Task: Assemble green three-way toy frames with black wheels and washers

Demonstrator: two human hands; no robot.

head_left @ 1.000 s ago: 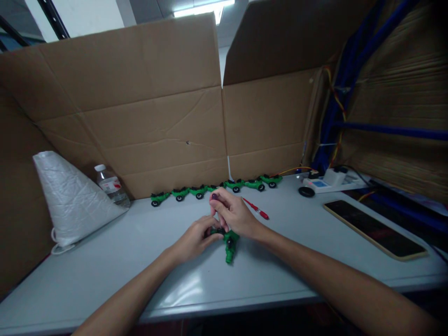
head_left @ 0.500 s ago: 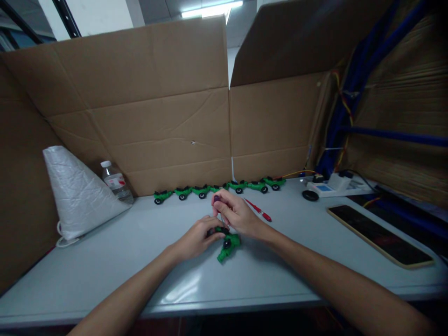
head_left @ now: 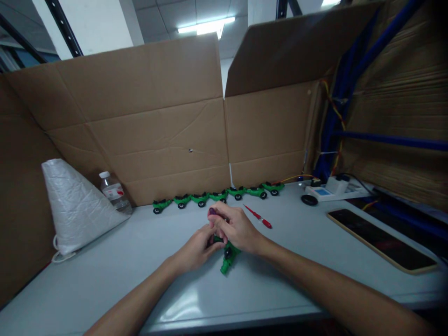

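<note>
Both hands closed on a green toy vehicle at mid-table, a small tool driven into it.

The left hand [head_left: 196,247] pinches the green toy vehicle [head_left: 228,260] against the grey table [head_left: 105,275]; the right hand [head_left: 235,229] is clenched around a purple-capped screwdriver [head_left: 212,212] held upright over it. Risk, as judged: the tip could slip off and the toy skid on the smooth top, since only fingertips steady it. Beyond lie a red pen [head_left: 259,217] near the right hand, a row of finished green toys [head_left: 217,197] along the cardboard wall [head_left: 157,135], a water bottle [head_left: 114,193] and white bag [head_left: 75,205] far left, a tablet [head_left: 381,240] and power strip [head_left: 329,189] right. Nothing obstructs the hands.
</note>
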